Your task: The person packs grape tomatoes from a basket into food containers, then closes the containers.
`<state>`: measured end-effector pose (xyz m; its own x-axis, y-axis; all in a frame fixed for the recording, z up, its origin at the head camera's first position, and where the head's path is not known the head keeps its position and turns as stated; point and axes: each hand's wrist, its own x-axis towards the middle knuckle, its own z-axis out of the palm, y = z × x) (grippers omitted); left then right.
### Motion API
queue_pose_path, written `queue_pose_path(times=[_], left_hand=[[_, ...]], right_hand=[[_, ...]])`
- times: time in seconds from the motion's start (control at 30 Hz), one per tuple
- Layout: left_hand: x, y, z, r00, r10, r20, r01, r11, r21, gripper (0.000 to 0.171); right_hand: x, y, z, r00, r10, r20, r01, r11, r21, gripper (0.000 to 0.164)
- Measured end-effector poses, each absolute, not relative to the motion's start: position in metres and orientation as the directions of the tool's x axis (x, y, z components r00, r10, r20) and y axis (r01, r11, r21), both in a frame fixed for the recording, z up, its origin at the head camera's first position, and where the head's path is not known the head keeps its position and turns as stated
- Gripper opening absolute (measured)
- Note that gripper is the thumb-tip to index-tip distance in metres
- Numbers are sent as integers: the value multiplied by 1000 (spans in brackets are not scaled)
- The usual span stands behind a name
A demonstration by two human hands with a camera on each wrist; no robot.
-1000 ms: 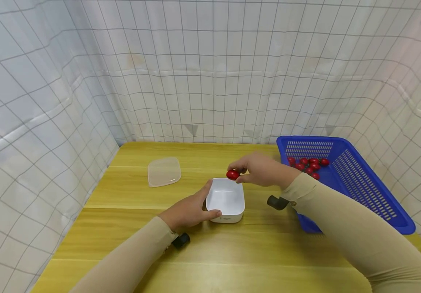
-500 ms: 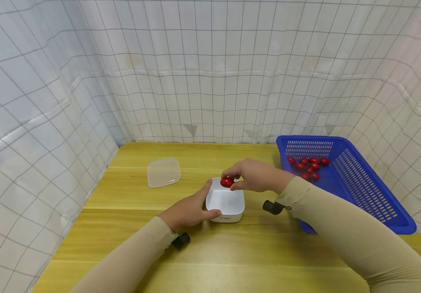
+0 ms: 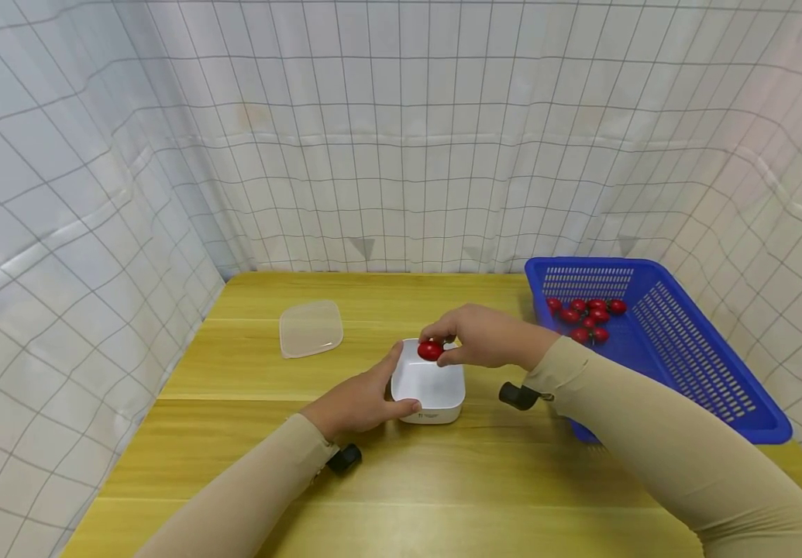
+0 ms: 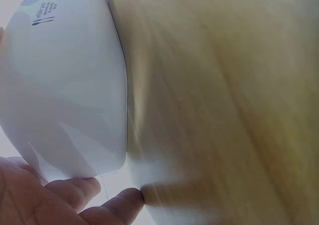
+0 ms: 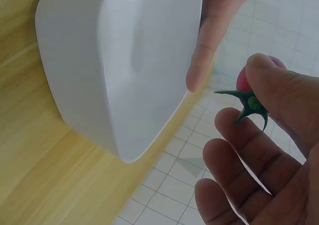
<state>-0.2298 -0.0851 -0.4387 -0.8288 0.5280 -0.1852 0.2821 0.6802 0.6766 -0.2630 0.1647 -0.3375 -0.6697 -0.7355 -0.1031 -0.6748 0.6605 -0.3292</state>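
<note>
A white square food container stands on the table near its middle. My left hand grips it from the left, thumb at the near side and fingers along the far left; in the left wrist view, fingers curve by its wall. Over the container's far part, my right hand pinches a red cherry tomato between thumb and fingers. Its green stem cap shows in the right wrist view, where the other fingers spread loosely below. The visible inside of the container is bare white.
On the right sits a blue plastic basket with several cherry tomatoes at its far left. A translucent lid lies flat on the wooden table, back left. A white grid-patterned curtain surrounds the back and sides.
My right hand has carried the cherry tomato left and slightly toward me, from above the container's far right rim to over its inside. The left hand keeps its hold on the container.
</note>
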Motion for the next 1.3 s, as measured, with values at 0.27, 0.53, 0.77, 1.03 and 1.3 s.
queue_pose_path(times=[0.27, 0.53, 0.77, 1.03, 1.3], left_hand=[[-229, -85, -438, -828, 532, -177, 274, 659, 700, 113], [-227, -82, -439, -832, 523, -185, 232, 631, 740, 112], [-227, -83, -438, -835, 520, -177, 256, 654, 712, 112], [-227, -84, -438, -839, 516, -176, 256, 658, 708, 111], [-227, -85, -437, -838, 514, -184, 249, 661, 708, 111]], right_hand=[[-263, 166, -339, -682, -721, -120, -658, 678, -328, 41], [-266, 191, -329, -755, -652, -70, -585, 717, -379, 42], [-285, 258, -318, -902, -432, 10, -395, 813, -428, 43], [-301, 357, -331, -965, -258, -48, -226, 907, -355, 49], [-292, 413, -357, -940, -286, -188, -218, 924, -315, 45]])
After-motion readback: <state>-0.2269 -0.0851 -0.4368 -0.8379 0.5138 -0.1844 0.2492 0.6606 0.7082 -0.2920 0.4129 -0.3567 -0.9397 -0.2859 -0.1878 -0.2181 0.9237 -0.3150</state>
